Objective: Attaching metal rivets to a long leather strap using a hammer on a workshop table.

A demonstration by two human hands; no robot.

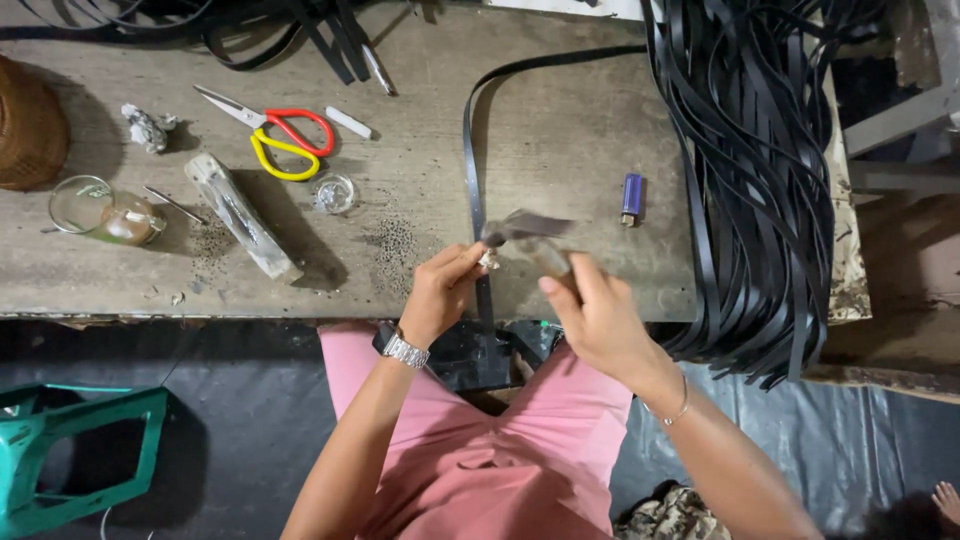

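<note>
1. Your left hand pinches a small pale piece against the black strap near the table edge.
2. Your right hand grips a blurred hammer.
3. At ten o'clock lie scissors; at two o'clock, a blue lighter.

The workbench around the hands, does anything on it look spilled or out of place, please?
Yes: dark specks lie scattered on the workbench between the wooden block and the black strap. A glass jar lies tipped on its side at the left.
</note>
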